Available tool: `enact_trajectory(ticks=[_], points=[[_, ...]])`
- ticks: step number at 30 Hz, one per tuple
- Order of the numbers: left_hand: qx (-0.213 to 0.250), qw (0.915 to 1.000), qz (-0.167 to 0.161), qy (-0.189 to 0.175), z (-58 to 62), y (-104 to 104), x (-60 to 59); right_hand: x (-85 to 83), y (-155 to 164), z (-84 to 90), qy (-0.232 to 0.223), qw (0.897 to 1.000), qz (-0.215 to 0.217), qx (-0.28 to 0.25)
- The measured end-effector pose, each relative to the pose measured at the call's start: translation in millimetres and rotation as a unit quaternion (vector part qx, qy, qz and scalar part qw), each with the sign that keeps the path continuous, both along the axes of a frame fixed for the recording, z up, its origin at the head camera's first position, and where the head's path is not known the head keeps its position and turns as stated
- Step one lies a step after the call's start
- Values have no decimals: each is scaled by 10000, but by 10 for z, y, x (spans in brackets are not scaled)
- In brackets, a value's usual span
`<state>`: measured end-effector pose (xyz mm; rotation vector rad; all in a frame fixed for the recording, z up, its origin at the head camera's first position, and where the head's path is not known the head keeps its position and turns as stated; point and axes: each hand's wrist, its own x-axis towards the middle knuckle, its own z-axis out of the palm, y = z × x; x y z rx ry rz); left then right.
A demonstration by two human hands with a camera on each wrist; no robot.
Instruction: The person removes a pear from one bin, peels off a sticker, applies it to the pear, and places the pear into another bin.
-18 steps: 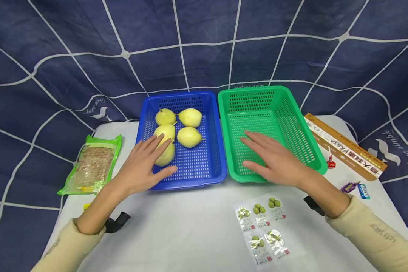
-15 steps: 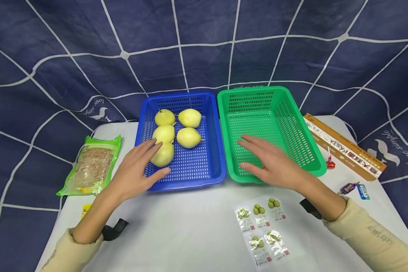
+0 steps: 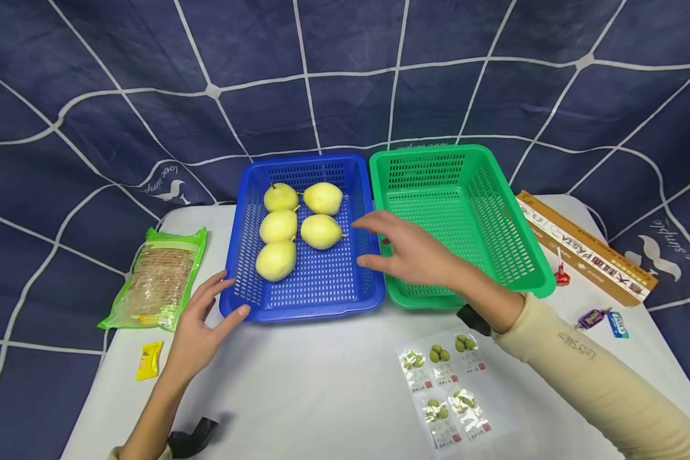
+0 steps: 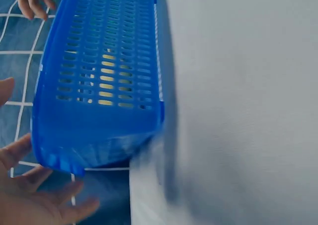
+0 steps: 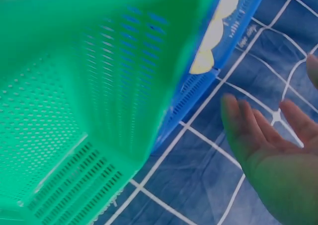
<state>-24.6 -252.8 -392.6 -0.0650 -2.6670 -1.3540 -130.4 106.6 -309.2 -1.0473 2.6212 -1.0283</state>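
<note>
A blue basket (image 3: 307,291) holds several yellow pears (image 3: 320,230) in its far half. An empty green basket (image 3: 466,211) stands against its right side. My left hand (image 3: 204,316) is at the blue basket's near left corner, fingers spread and holding nothing; whether it touches the rim is unclear. The left wrist view shows that corner (image 4: 94,135) just above my left hand (image 4: 35,205). My right hand (image 3: 405,250) hovers over the seam between the baskets, straight fingers pointing left over the blue rim. In the right wrist view its palm (image 5: 271,155) is open beside the green basket (image 5: 74,111).
A cracker packet (image 3: 158,278) and a small yellow sachet (image 3: 148,360) lie left on the white table (image 3: 322,396). Olive sachets (image 3: 443,383) lie near front right. A pasta box (image 3: 586,249), a red lollipop (image 3: 561,276) and wrapped candies (image 3: 600,318) sit right.
My left hand has drawn back out of the blue basket to its near left corner. My right hand has moved left from inside the green basket to the blue basket's right rim.
</note>
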Motion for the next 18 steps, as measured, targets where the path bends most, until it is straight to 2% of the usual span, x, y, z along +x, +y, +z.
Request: enact_trajectory(ticks=[7, 11, 14, 18], points=[[738, 9968, -197, 254, -175, -52, 30, -452, -389, 71, -461, 9966, 341, 592], [930, 9950, -228, 280, -230, -82, 34, -671, -581, 39, -534, 9931, 537, 895], [1078, 9935, -256, 280, -263, -102, 22, -830, -694, 14, -704, 9885, 697, 1139], [1265, 9910, -299, 319, -301, -127, 6, -1000, -820, 18, -1177, 9780, 770, 1542]])
